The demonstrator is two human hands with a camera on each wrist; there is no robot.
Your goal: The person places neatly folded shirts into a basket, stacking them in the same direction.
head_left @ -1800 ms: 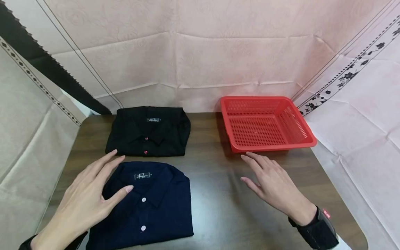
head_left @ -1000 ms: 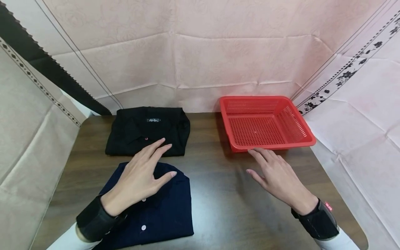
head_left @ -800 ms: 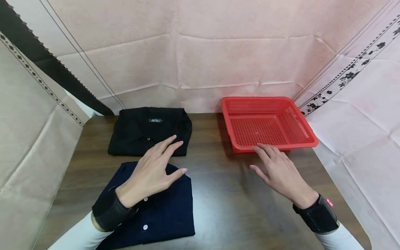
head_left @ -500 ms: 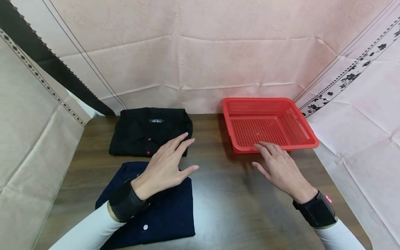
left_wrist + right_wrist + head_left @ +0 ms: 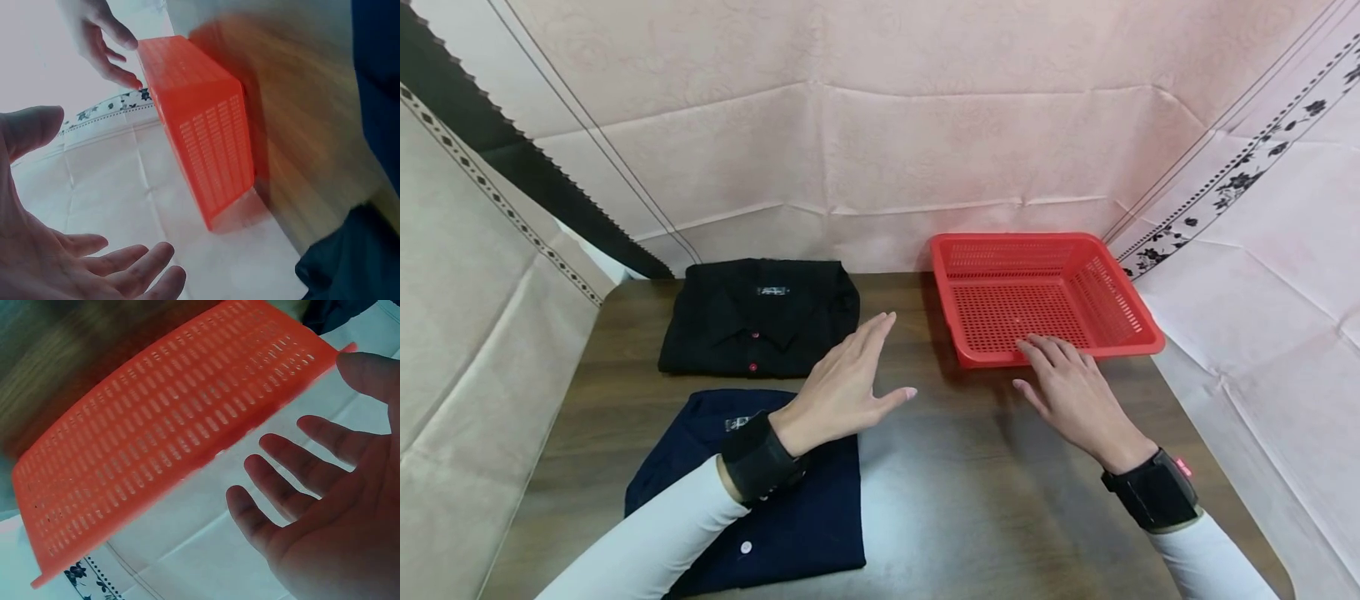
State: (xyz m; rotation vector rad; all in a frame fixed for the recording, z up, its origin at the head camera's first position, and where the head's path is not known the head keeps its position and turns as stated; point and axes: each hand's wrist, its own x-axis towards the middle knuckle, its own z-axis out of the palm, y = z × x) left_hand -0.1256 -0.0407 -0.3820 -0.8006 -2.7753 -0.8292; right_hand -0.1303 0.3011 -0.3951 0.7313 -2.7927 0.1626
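Note:
My left hand [image 5: 842,387] hovers over the table between the two folded shirts and the basket, fingers extended, thumb apart, holding nothing. Beneath its wrist lies a folded navy shirt [image 5: 812,517] with white buttons, partly covered by the forearm. Behind that one is a folded black shirt [image 5: 760,312] with red buttons. At the back right stands a red plastic basket [image 5: 1022,312] with perforated walls and nothing inside. My right hand [image 5: 1075,400] is by the basket's front rim with its fingers spread. In the right wrist view the fingertips [image 5: 240,500] appear apart from the basket's side.
The wooden table [image 5: 955,517] has rounded corners. A pale cloth [image 5: 880,133] hangs behind it, and more cloth [image 5: 1285,333] with a black floral border covers the right side. Both wrists wear black bands [image 5: 1153,492].
My left hand has moved right, from the left edge of the shirts to past their right side. My right hand has shifted slightly forward and right to the basket's rim. Shirts and basket have stayed put.

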